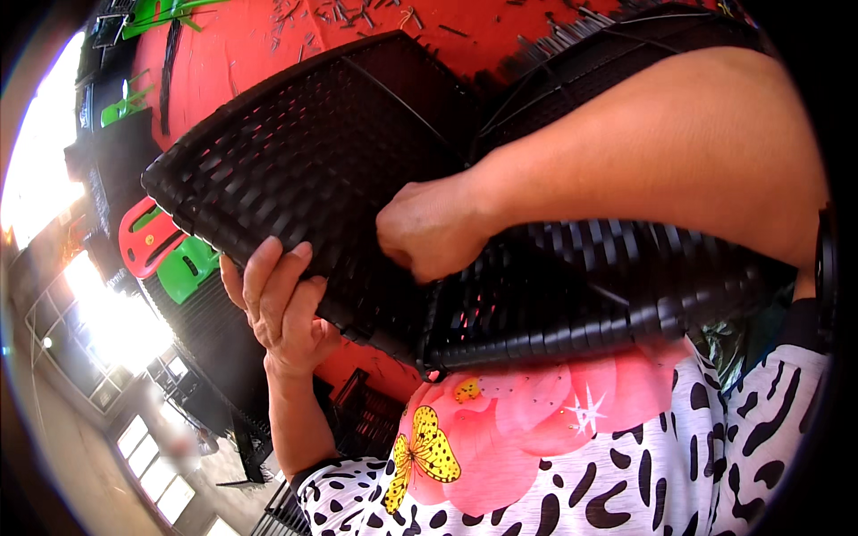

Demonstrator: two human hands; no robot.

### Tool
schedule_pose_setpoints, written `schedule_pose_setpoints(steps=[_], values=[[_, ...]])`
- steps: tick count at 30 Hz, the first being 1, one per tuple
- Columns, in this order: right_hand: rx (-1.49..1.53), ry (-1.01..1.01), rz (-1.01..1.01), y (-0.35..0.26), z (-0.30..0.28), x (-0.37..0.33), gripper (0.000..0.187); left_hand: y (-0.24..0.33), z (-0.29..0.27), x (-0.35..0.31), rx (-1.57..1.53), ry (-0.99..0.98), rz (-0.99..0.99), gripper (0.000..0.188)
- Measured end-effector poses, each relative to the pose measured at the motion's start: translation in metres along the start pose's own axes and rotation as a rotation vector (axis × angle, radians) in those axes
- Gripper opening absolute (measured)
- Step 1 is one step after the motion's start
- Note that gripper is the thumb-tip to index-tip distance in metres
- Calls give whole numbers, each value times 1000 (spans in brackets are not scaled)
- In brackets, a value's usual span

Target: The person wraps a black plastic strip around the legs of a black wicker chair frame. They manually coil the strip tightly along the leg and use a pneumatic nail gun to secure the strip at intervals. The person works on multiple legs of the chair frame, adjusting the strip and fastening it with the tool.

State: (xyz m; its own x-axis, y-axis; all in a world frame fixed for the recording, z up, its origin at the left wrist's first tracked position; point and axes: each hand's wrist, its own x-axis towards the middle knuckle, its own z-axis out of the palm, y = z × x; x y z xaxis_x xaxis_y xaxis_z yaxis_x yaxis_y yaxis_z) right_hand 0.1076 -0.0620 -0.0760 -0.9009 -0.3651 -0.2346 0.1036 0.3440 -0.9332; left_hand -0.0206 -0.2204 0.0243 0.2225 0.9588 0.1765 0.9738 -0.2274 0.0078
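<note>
A large black wicker piece (pixel 295 152), woven from flat strips over a frame, spreads across the middle of the head view. Its panels meet at a deep corner in front of my body. My left hand (pixel 281 304) is closed on the near left edge, with the fingers curled over the rim. Inside the fold, my right hand (pixel 433 228) is balled against the weave near the corner. Its fingertips are hidden, so what they grip cannot be made out. My right forearm crosses over the right-hand panel.
Beyond the wicker lies a red sheet (pixel 241 54) strewn with black strip offcuts (pixel 349 16). To the left stand a red plastic chair (pixel 143 237) and a green plastic chair (pixel 188 268). Black slatted or woven pieces (pixel 371 411) sit low behind my left arm.
</note>
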Motion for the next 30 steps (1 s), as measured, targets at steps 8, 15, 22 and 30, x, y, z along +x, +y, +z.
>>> schedule_pose_setpoints(steps=[8, 15, 22, 30], values=[[468, 270, -36, -24, 40, -1, 22, 38, 8, -39, -356, 381, -298, 30], [510, 402, -112, -23, 58, 1, 19, 84, -1, -38, -842, 190, -865, 29], [805, 323, -226, -16, 53, -14, 23, 79, 10, -29, -848, 218, -749, 27], [979, 11, -139, -13, 30, -19, 27, 67, 27, -34, -877, 279, -553, 30]])
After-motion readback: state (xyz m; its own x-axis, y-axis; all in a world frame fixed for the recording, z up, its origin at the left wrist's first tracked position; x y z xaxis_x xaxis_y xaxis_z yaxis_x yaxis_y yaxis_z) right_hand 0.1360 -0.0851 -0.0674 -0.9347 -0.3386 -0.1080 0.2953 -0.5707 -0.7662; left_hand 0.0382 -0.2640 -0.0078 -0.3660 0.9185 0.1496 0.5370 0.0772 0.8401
